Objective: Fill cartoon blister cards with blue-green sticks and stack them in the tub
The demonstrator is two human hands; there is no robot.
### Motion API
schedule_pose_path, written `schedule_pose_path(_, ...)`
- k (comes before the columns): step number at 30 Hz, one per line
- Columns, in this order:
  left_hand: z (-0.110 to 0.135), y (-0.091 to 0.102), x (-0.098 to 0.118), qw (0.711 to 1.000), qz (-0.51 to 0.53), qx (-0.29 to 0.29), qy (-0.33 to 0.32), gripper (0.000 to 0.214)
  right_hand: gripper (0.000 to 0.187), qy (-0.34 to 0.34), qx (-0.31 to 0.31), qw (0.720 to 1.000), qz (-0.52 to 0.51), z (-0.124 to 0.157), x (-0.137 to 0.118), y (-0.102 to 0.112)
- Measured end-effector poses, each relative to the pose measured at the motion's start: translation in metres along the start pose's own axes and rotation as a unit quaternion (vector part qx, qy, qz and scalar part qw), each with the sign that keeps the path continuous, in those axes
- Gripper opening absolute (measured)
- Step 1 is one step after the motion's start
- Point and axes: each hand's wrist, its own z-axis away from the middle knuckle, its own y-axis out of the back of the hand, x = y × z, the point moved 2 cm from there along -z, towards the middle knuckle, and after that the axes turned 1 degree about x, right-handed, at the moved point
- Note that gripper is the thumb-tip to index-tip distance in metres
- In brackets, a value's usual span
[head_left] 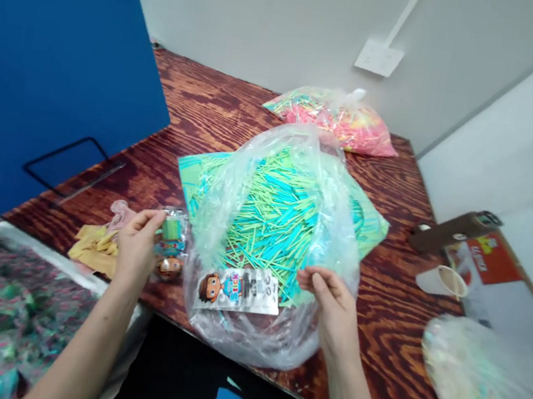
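Observation:
A large clear plastic bag [346, 239] lies wide open on the table, full of thin green and blue sticks [275, 208]. On its near rim rests a white printed pouch [239, 290] with a cartoon child and the word "Stick". My left hand [138, 240] is closed in a pinch beside a second printed pouch [172, 238], which shows green inside; what the fingertips hold is unclear. Over the bag's right side, my right hand [331, 301] has its fingertips pressed together near the sticks. Whether something thin is between them cannot be made out.
A tied bag of pink and yellow sticks [339, 127] lies behind. At right are a paper cup [443, 281], a brown cylinder [458, 231] and a bag of pale pieces [476, 374]. Yellow and pink gloves [94, 246] and a bin of wrappers [1, 306] are left.

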Motion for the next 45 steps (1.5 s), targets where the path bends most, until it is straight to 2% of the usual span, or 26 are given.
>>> schedule_pose_path(2,-0.013,0.001,-0.014,0.995,-0.090,0.019,-0.049,0.019,0.025,0.044,0.042,0.998,-0.018,-0.015,-0.006,0.003)
schedule_pose_path(3,-0.017,0.001,-0.019,0.982,-0.165,0.027,-0.088,0.018,0.026,0.068,0.044,0.997,-0.006,-0.022,-0.008,0.003)
schedule_pose_path(5,-0.021,0.000,-0.025,0.951,-0.273,0.036,-0.141,0.016,0.022,0.114,-0.002,0.990,0.083,-0.035,-0.010,0.003)
schedule_pose_path(6,-0.021,0.000,-0.025,0.937,-0.309,0.038,-0.157,0.015,0.017,0.141,-0.039,0.977,0.155,-0.041,-0.010,0.003)
schedule_pose_path(7,-0.019,0.001,-0.023,0.928,-0.329,0.042,-0.170,0.016,0.014,0.169,-0.072,0.954,0.235,-0.045,-0.009,0.003)
schedule_pose_path(9,-0.008,-0.002,-0.016,0.904,-0.369,0.046,-0.209,0.025,0.017,0.230,-0.105,0.884,0.393,-0.053,-0.006,0.007)
schedule_pose_path(12,0.024,-0.013,-0.002,0.873,-0.394,0.012,-0.288,0.030,0.025,0.294,-0.092,0.764,0.567,-0.061,-0.006,0.011)
schedule_pose_path(14,0.052,-0.028,0.004,0.855,-0.386,-0.067,-0.340,0.025,0.026,0.328,-0.099,0.686,0.641,-0.065,-0.009,0.009)
schedule_pose_path(17,0.091,-0.052,0.003,0.838,-0.342,-0.215,-0.367,0.017,0.021,0.394,-0.165,0.579,0.694,-0.071,-0.012,-0.002)
schedule_pose_path(19,0.110,-0.065,-0.001,0.832,-0.318,-0.275,-0.363,0.015,0.018,0.431,-0.209,0.529,0.700,-0.075,-0.012,-0.008)
schedule_pose_path(20,0.115,-0.069,-0.003,0.830,-0.308,-0.296,-0.357,0.015,0.017,0.443,-0.221,0.514,0.700,-0.078,-0.012,-0.009)
schedule_pose_path(23,0.122,-0.076,-0.010,0.835,-0.286,-0.328,-0.337,0.015,0.017,0.465,-0.239,0.495,0.694,-0.086,-0.009,-0.009)
schedule_pose_path(26,0.119,-0.075,-0.015,0.842,-0.282,-0.336,-0.315,0.014,0.021,0.476,-0.250,0.495,0.682,-0.093,-0.007,-0.006)
schedule_pose_path(29,0.115,-0.069,-0.018,0.848,-0.286,-0.340,-0.291,0.015,0.024,0.479,-0.237,0.518,0.668,-0.096,-0.003,-0.002)
schedule_pose_path(31,0.114,-0.066,-0.020,0.850,-0.288,-0.345,-0.276,0.016,0.026,0.474,-0.207,0.562,0.646,-0.096,0.001,-0.001)
schedule_pose_path(35,0.116,-0.066,-0.026,0.851,-0.288,-0.352,-0.263,0.018,0.028,0.433,-0.139,0.683,0.571,-0.096,0.007,-0.001)
schedule_pose_path(39,0.119,-0.071,-0.024,0.858,-0.275,-0.355,-0.248,0.019,0.024,0.386,-0.160,0.746,0.519,-0.097,0.008,-0.007)
schedule_pose_path(43,0.109,-0.063,0.010,0.888,-0.223,-0.337,-0.218,0.019,0.025,0.317,-0.119,0.846,0.412,-0.099,-0.002,-0.008)
schedule_pose_path(45,0.098,-0.052,0.034,0.912,-0.208,-0.280,-0.218,0.023,0.026,0.280,-0.099,0.891,0.343,-0.095,-0.008,-0.009)
